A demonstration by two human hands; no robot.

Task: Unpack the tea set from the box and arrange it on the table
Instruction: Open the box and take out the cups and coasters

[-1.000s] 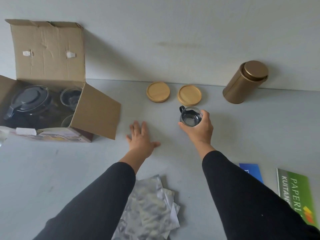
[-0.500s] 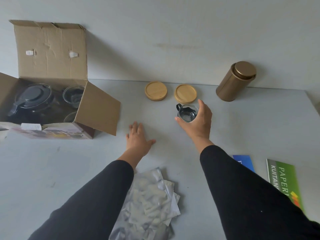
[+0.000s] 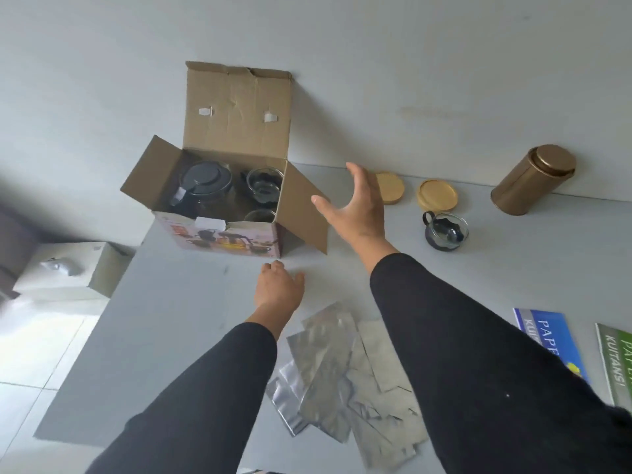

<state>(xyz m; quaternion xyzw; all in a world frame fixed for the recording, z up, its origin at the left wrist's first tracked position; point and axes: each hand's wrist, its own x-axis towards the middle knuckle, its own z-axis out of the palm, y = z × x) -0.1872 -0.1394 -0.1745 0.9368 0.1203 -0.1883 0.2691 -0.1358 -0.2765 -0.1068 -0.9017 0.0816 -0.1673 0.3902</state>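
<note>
One cup (image 3: 445, 230) is set on the tabletop (image 3: 533, 268) near two coasters (image 3: 436, 195). The right hand (image 3: 359, 203) is spread empty beside the box (image 3: 239, 200); the left hand (image 3: 278, 290) is rested loosely curled. The teapot (image 3: 203, 186) and cups (image 3: 264, 184) could be knocked together if grabbed hastily.

From my remote station I see a plain pale grey-white wall (image 3: 410, 63) filling the field from 9 to 3 o'clock, with a faint horizontal smudge toward 1 o'clock. Below it runs the matte light grey tabletop (image 3: 178, 319). At 8 o'clock lies a floor of glossy white tiles (image 3: 41, 354) with thin grout lines. At 9 o'clock sits a white-topped cardboard carton (image 3: 68, 271), beside a blurred dark brown furniture edge (image 3: 17, 234). Lighting is soft and diffuse.
</note>
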